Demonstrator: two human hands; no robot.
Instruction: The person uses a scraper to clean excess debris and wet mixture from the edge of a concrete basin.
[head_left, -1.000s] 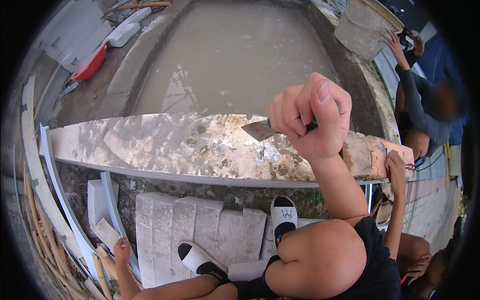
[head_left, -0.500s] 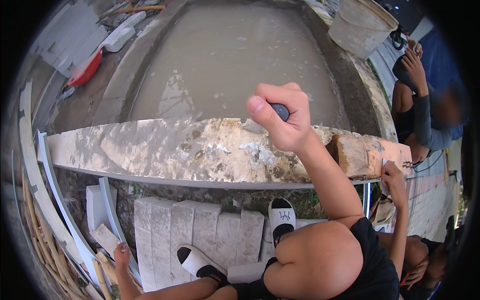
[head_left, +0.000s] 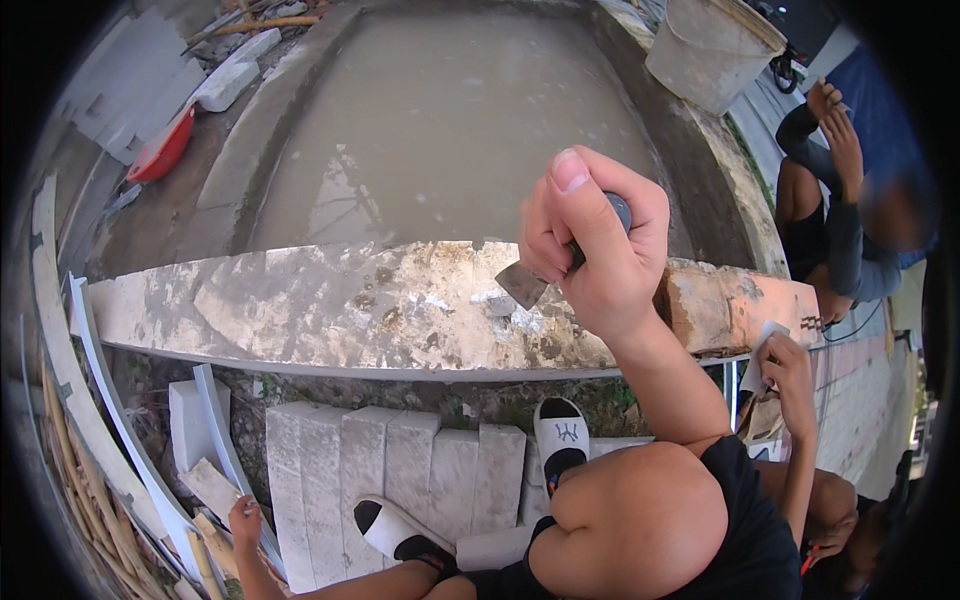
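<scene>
My right hand [head_left: 612, 240] is closed in a fist around the dark handle of a scraper [head_left: 522, 286], thumb laid along the top. The scraper's short, flat metal blade points down and left, over the stained pale ledge [head_left: 330, 305]; I cannot tell whether it touches the ledge. Low at the left, my left hand [head_left: 246, 522] has curled fingers beside a short pale board [head_left: 212, 487]. What it holds, if anything, is too small to make out. Behind the ledge lies a basin of murky grey water [head_left: 450, 120].
Pale blocks [head_left: 380, 465] lie by my sandalled feet. Metal strips [head_left: 125, 410] and bamboo poles [head_left: 75, 480] lean at left. A red bowl [head_left: 163, 148] and a whitish bucket [head_left: 712, 55] flank the basin. At right, a co-worker's hand [head_left: 787, 370] holds a pale flat piece; another person [head_left: 850, 200] crouches beyond.
My right hand has shifted right and turned, bringing the scraper's blade into view. My left hand stays in nearly the same place. The co-worker's pale flat piece shows more.
</scene>
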